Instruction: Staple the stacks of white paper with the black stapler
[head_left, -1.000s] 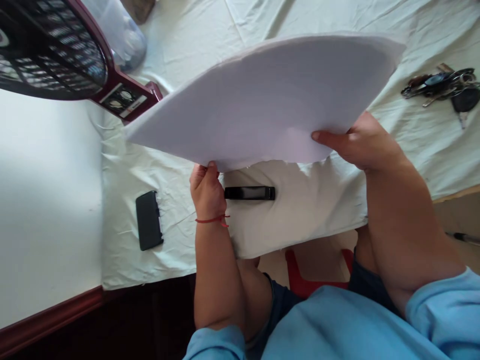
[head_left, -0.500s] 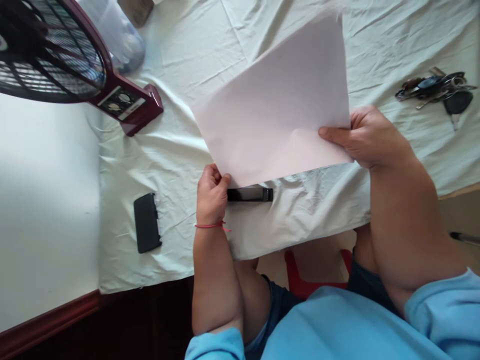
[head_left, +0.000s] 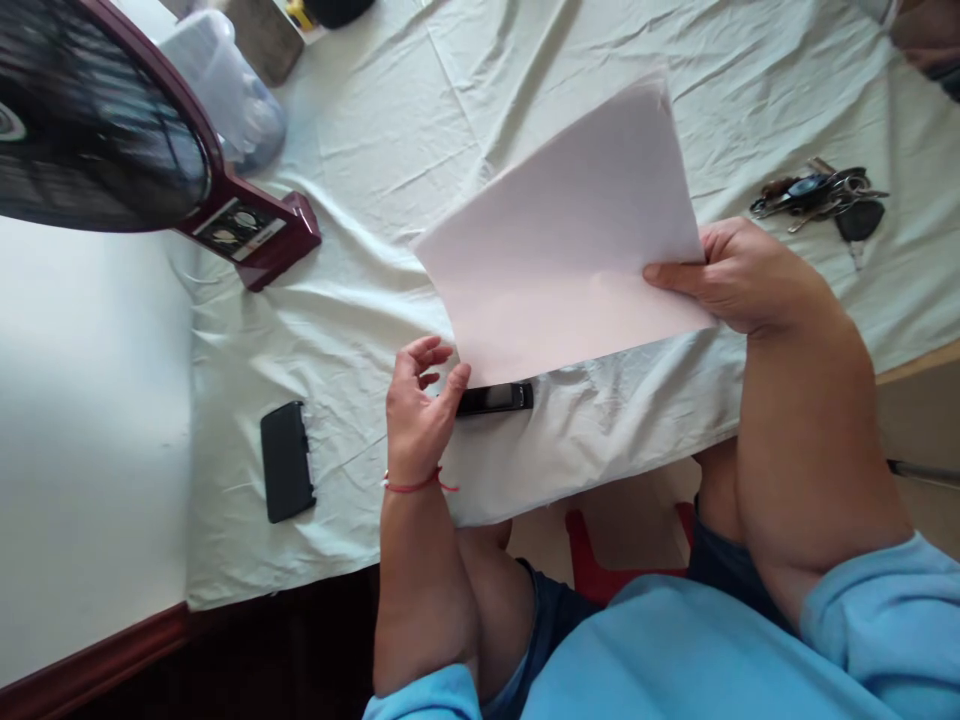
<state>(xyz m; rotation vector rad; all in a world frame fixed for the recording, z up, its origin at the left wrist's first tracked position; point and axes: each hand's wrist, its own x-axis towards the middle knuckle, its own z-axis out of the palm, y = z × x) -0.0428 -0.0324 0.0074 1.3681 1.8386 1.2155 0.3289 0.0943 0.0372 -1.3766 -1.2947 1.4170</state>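
"What can be read?"
"One label (head_left: 238, 228) on one fan (head_left: 150, 140), too small to read."
"The hands?"
"The right hand (head_left: 746, 275) clamps white paper (head_left: 570, 230) in its fingers above the bench (head_left: 352, 280); the left hand (head_left: 420, 415), fingers apart, is at one corner."

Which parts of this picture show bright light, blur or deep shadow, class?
In the head view, the wall at left has a bright, pale patch; in the head view, the fan's grille looks streaky and blurred; in the head view, the paper stays readable in outline, while below the tablecloth, lower left, is nearly black.
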